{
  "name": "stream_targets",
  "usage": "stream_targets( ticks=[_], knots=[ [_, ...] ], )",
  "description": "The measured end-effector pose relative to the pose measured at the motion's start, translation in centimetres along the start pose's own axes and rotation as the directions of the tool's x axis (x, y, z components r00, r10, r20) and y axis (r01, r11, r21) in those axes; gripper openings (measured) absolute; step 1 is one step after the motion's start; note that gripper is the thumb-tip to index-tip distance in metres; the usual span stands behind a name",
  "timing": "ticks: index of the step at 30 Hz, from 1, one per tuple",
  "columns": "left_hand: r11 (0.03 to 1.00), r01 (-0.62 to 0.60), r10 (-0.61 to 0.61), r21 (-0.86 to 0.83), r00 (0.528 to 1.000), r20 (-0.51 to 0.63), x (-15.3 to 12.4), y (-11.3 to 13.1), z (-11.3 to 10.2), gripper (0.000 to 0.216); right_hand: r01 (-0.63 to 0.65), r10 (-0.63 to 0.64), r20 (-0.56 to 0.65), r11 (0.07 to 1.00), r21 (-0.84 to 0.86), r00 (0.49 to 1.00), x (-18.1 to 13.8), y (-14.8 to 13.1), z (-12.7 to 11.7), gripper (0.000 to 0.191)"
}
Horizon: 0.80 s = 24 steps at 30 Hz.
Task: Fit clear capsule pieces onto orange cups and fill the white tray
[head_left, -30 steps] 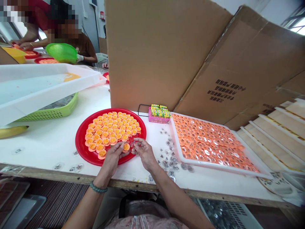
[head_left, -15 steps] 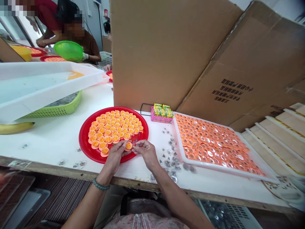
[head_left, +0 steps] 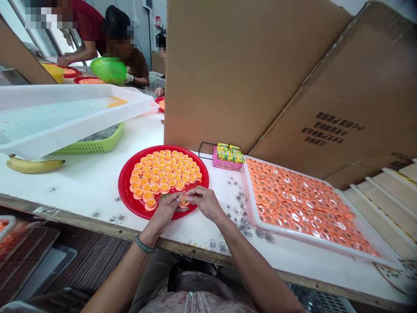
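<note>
My left hand [head_left: 165, 216] wears a beaded bracelet and is closed on a small round orange piece with a yellow centre [head_left: 184, 201]. My right hand [head_left: 205, 201] pinches at the top of that same piece; what lies under its fingertips is hidden. Both hands are over the near right rim of a red round tray [head_left: 128, 208]. Rows of similar orange pieces [head_left: 163, 169] fill most of this tray. To the right, a white tray [head_left: 257, 219] holds many orange pieces under shiny see-through covers. Loose see-through discs with dark marks [head_left: 243, 221] are scattered between the trays.
Tall cardboard [head_left: 221, 74] walls off the back. A pink basket of yellow-green packets [head_left: 228, 157] stands against it. At left are a tilted white bin [head_left: 74, 134], a green basket [head_left: 97, 147] and a banana [head_left: 35, 165]. Co-workers [head_left: 120, 48] are behind, one holding a green bowl [head_left: 108, 71].
My right hand has come closer to my left, its fingertips now over the orange piece. The whole view has shifted, so the table's things appear farther right.
</note>
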<state>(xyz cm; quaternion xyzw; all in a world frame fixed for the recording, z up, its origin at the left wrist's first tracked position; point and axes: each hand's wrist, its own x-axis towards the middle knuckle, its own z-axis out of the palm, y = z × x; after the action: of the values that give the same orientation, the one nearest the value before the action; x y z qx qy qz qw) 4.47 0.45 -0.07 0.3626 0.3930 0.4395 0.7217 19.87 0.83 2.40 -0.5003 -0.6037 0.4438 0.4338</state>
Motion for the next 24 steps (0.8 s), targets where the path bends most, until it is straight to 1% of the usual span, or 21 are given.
stream_targets(
  ticks=[2, 5, 7, 9, 11, 13, 17, 20, 22, 24],
  knots=[
    [1.0, 0.011, -0.011, -0.004, 1.0, 0.009, 0.0, 0.0, -0.1, 0.033, 0.043, -0.042, 0.026, 0.997, -0.064, 0.999, 0.5, -0.1, -0.2, 0.005],
    [0.999, 0.026, -0.024, -0.045, 0.999, 0.045, -0.1, 0.2, -0.3, 0.031, 0.058, -0.051, 0.092, 0.995, -0.075, 0.994, 1.0, -0.3, -0.6, 0.004],
    [0.996, 0.03, -0.025, -0.08, 0.998, 0.065, -0.3, 0.4, -0.5, 0.03, 0.027, -0.021, 0.129, 0.999, -0.045, 0.991, 1.2, -0.5, -0.8, 0.006],
    [0.994, 0.019, -0.01, -0.112, 0.997, 0.076, -0.5, 0.6, -0.5, 0.029, -0.034, 0.033, 0.163, 0.999, 0.002, 0.986, 1.3, -0.6, -0.9, 0.01],
    [0.994, 0.0, 0.01, -0.108, 0.996, 0.086, -0.7, 0.6, -0.4, 0.029, -0.098, 0.087, 0.188, 0.994, 0.051, 0.978, 1.3, -0.8, -1.0, 0.013],
    [0.998, -0.02, 0.026, -0.051, 0.994, 0.107, -0.9, 0.6, -0.1, 0.03, -0.132, 0.115, 0.18, 0.988, 0.083, 0.977, 1.2, -1.1, -0.8, 0.014],
    [0.997, -0.061, 0.055, 0.051, 0.993, 0.103, -0.9, 0.3, 0.2, 0.038, -0.133, 0.124, 0.083, 0.984, 0.116, 0.989, 0.6, -1.4, -0.4, 0.009],
    [0.995, -0.075, 0.069, 0.072, 0.995, 0.078, -0.8, 0.0, 0.1, 0.036, -0.11, 0.104, 0.054, 0.988, 0.104, 0.993, 0.3, -1.4, -0.2, 0.003],
    [0.995, -0.072, 0.066, 0.072, 0.994, 0.081, -0.7, -0.1, -0.1, 0.035, -0.11, 0.105, 0.062, 0.99, 0.09, 0.993, 0.1, -1.4, 0.0, 0.001],
    [0.996, -0.067, 0.062, 0.061, 0.994, 0.086, -0.7, -0.1, 0.0, 0.035, -0.108, 0.106, 0.031, 0.99, 0.094, 0.994, -0.1, -1.2, 0.2, 0.001]
  ],
)
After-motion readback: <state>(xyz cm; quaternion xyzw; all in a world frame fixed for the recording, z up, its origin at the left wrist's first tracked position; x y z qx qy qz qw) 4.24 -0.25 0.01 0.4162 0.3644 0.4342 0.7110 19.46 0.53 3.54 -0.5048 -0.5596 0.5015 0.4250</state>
